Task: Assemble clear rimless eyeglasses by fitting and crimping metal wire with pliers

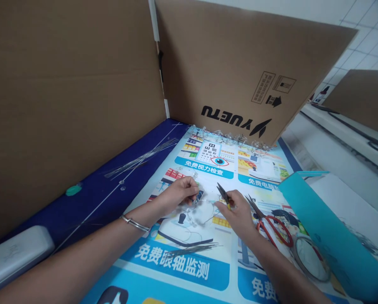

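Blue cloth [111, 196] at far left, bearing a white case [20, 257] and a loose wire bundle [141, 159], probably laid lengthwise for easy picking. Next, left hand [184, 192] with fingertips clamped together on clear beaded wire [199, 213], low over the printed mat [157, 295], seemingly to steady the fine strand; exact pinch point too blurred to tell. Nearer the body, another wire bundle [192, 250]. Then right hand [238, 211], closed around small pliers [224, 195], tips apart and angled away, perhaps to leave the finger ends free. Just beside that wrist, red-handled scissors [273, 228], crowding the elbow side; beyond, a teal box [330, 228] limiting rightward room. Behind, upright cardboard [220, 71] blocking forward reach.
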`<state>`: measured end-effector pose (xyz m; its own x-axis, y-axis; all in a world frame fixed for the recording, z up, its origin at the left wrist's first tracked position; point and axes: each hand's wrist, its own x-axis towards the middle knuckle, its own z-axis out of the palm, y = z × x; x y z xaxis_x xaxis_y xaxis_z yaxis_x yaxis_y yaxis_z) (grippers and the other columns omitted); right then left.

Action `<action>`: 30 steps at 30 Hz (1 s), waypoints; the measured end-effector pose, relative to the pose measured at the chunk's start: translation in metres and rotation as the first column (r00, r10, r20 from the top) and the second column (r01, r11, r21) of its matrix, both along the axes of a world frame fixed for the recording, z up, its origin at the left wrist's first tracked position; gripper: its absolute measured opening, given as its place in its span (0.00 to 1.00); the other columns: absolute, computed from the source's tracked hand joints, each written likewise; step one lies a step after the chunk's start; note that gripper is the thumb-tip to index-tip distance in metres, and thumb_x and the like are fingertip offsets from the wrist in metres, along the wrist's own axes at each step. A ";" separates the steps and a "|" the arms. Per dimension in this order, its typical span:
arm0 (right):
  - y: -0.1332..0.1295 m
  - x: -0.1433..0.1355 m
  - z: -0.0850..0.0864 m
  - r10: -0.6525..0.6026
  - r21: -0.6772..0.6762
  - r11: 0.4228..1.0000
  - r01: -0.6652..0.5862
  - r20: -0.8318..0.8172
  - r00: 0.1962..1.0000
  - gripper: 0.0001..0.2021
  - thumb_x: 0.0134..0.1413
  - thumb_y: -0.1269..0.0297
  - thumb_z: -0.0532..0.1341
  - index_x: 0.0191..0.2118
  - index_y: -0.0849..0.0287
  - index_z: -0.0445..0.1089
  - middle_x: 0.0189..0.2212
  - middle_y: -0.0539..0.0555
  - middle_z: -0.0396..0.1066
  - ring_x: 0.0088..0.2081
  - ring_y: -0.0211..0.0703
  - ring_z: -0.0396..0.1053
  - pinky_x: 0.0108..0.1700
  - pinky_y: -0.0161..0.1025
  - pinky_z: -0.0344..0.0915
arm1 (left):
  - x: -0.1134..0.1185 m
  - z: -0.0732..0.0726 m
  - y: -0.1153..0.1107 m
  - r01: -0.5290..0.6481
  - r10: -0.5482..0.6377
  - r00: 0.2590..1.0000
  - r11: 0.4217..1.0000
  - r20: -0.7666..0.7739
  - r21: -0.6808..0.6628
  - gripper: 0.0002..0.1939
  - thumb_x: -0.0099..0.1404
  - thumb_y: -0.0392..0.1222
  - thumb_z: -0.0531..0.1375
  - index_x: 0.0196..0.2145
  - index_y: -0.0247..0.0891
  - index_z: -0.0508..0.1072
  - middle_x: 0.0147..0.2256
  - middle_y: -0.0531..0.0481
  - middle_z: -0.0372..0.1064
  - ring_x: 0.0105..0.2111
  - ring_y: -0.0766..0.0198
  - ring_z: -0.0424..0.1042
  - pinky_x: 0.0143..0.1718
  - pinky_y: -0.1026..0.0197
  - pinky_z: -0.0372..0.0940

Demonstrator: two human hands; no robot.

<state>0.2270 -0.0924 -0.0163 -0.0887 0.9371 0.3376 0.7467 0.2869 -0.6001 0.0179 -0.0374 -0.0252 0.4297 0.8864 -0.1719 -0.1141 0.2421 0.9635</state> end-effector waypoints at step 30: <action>0.001 0.009 0.023 0.197 -0.320 0.944 -0.083 0.342 0.919 0.11 0.50 0.55 0.55 0.27 0.57 0.67 0.26 0.49 0.65 0.28 0.36 0.60 0.28 0.31 0.49 | 0.000 0.000 -0.002 0.078 -0.034 0.977 0.976 -0.211 0.204 0.06 0.56 0.42 0.57 0.28 0.36 0.65 0.17 0.56 0.58 0.15 0.74 0.54 0.15 0.71 0.46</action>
<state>0.2365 -0.0918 0.0070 -0.2896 0.9566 -0.0319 0.8938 0.2584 -0.3667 0.0178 -0.0395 -0.0247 0.4546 0.8876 -0.0746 0.0996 0.0326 0.9945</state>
